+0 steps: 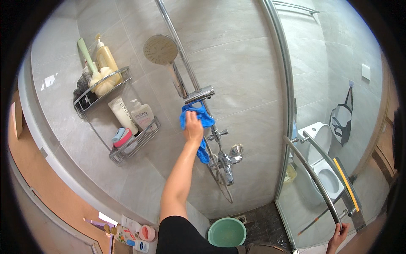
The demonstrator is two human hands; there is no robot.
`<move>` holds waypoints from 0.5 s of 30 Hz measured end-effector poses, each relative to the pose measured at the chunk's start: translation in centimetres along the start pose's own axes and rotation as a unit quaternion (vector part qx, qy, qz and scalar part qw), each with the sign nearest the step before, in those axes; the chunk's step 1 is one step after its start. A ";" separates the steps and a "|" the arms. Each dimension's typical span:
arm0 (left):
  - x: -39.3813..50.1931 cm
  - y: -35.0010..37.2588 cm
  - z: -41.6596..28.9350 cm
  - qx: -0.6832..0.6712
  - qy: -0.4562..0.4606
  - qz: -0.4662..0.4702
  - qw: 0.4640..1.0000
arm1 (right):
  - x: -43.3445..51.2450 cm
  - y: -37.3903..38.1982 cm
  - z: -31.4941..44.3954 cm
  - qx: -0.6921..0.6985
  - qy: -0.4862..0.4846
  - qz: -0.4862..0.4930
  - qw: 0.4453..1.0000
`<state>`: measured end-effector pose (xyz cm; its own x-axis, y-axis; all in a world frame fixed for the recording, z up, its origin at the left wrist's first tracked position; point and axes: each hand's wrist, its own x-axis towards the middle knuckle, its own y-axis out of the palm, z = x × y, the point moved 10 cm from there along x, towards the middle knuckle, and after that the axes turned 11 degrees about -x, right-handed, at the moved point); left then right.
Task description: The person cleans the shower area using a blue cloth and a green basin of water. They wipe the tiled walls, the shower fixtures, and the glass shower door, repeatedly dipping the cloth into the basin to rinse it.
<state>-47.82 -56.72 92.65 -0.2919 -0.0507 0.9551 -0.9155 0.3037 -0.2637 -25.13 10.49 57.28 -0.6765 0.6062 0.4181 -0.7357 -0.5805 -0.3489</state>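
Note:
My left hand [193,128] grips a blue cloth [198,116] against the chrome shower rail, just under the hand shower's holder [199,94]. Part of the cloth hangs down beside the metal hose. Above it the round shower head [160,50] rests tilted in its holder. Lower on the wall is the chrome mixer tap [226,162]. At the lower right my right hand [338,236] holds the bottom end of the curved metal handle [317,181] on the glass door.
A two-tier wire rack [134,143] with bottles and bath puffs hangs at the left. A green basin [226,233] stands on the dark floor. Bottles [141,246] line the ledge at lower left. Beyond the glass are a toilet [326,177] and a squeegee [347,185].

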 end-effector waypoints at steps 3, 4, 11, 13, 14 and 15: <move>2.5 -3.9 -1.1 -0.001 0.059 -0.118 0.991 | -0.1 0.3 -0.6 -0.009 0.002 0.010 1.000; 4.1 -5.4 -1.8 0.008 0.074 -0.178 0.981 | -0.1 0.4 -0.6 -0.008 0.002 0.017 1.000; 13.7 -3.1 -8.3 0.081 0.142 -0.131 0.978 | -0.2 -0.5 1.1 -0.087 -0.030 -0.028 0.995; 13.8 -1.4 -11.4 0.158 0.266 -0.146 0.940 | -0.1 -0.3 1.3 -0.100 -0.025 -0.017 0.995; 14.9 -1.3 -10.1 0.071 0.194 -0.150 0.967 | -0.2 -0.4 1.4 -0.099 -0.026 -0.016 0.995; 15.8 -0.8 -8.6 -0.018 0.116 -0.150 0.982 | -0.1 -0.3 1.4 -0.098 -0.026 -0.015 0.995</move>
<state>-49.34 -49.61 109.15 0.0648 0.0742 0.9951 -0.9390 0.3421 0.0356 -24.75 9.83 58.56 -0.6553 0.5900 0.4717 -0.7511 -0.4420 -0.4904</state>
